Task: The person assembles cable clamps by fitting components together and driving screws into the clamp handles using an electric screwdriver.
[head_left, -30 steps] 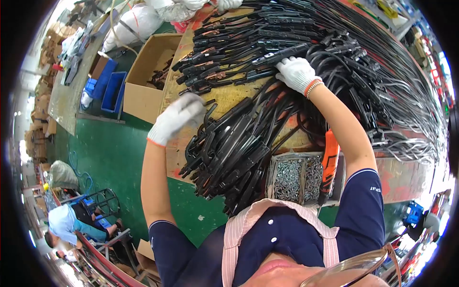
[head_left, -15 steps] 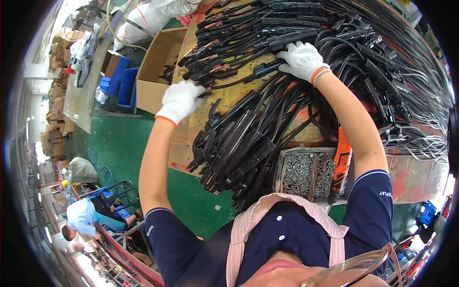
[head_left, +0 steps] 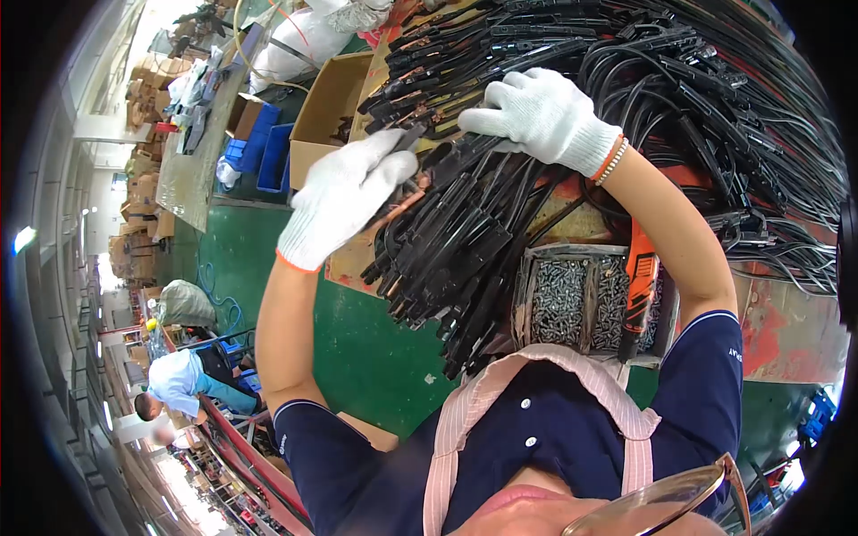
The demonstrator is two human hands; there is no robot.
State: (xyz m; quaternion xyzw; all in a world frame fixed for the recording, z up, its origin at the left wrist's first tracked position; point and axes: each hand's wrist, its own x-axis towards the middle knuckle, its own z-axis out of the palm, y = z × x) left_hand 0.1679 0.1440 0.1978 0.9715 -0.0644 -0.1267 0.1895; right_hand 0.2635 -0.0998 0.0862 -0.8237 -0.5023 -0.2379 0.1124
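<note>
Left hand pinches a black clamp by the clamp pile; right hand, can't tell its grip. Cables crowd the table, with a screw tray and orange power tool close by.

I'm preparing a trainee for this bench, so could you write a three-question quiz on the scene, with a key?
1. True or false: the right hand is inside the cardboard box.
2. Which wrist wears the beaded bracelet? A: left; B: right; C: both.
3. Fill in: the tool by the screws is coloured ____ and black.

Key: 1. False; it is at the black cabled parts. 2. B. 3. Orange.
</note>
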